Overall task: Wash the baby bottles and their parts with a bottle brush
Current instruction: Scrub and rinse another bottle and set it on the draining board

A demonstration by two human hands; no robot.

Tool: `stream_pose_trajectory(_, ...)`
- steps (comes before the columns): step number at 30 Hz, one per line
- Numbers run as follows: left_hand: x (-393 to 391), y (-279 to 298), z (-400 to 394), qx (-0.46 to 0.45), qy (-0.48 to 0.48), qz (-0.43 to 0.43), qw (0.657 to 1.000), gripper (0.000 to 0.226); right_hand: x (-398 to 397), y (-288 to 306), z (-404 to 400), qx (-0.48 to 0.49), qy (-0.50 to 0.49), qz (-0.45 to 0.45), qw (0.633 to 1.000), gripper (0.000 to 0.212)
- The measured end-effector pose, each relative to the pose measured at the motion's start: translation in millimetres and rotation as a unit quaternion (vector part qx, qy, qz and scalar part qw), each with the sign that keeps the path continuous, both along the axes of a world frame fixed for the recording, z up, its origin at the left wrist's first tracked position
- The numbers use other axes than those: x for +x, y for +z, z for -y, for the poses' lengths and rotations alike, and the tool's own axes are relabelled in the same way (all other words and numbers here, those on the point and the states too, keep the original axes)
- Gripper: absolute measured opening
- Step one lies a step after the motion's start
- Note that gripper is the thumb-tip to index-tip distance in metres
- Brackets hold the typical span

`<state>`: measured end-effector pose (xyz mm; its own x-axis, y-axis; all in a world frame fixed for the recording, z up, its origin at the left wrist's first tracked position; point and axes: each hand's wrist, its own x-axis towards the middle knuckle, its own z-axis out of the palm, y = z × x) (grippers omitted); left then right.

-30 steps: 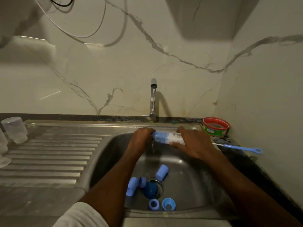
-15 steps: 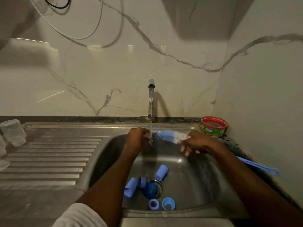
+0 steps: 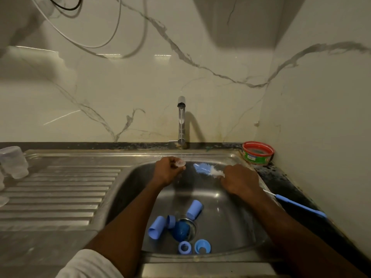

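Bottle brush (image 3: 206,169) in right hand (image 3: 240,180); left hand (image 3: 167,171) holds clear teat (image 3: 180,163).

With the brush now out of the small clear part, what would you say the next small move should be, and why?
Probably keep the small clear part, which the left hand pinches, under the tap's running stream and turn it to rinse. The right hand holds the bottle brush clear of it, off to the right.

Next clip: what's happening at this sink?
A person is washing baby-bottle parts. The left hand holds a small clear part under the thin stream from the tap; the right hand grips the bottle brush, its bristles clear of the part. Several blue parts lie in the sink.
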<state>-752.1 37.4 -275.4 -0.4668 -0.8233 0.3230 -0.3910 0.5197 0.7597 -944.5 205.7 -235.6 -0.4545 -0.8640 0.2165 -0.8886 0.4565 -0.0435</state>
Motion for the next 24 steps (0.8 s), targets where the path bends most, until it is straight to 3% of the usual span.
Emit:
stream_pose_trajectory(7, -2.4, 0.3, -1.6, 0.052, -0.004, -0.081, 0.995, 0.041, -0.3, -1.0, -0.4, -0.008, 0.013, 0.008, 1.000, 0.040)
stream_pose_trajectory(16, -2.5, 5.5, -1.9, -0.085, 0.009, -0.044, 0.995, 0.032, -4.5, -3.7, 2.3, 0.002, 0.016, 0.015, 1.000, 0.041)
stream_pose_trajectory(18, -3.4, 7.6, -4.4, -0.105, -0.013, -0.013, 0.994, 0.028, -5.3, -5.0, 2.8, 0.001, 0.016, 0.010, 1.000, 0.041)
stream_pose_trajectory(21, -9.9, 3.1, -6.1, -0.141, -0.040, 0.102, 0.984, 0.013, -5.7, -7.5, 4.0, -0.001, 0.013, 0.011, 1.000, 0.039)
stream_pose_trajectory(24, -11.5, -2.8, -6.4, -0.126, -0.032, 0.127, 0.983, 0.012, -5.1, -10.2, 5.9, -0.009, 0.015, 0.020, 1.000, 0.037)
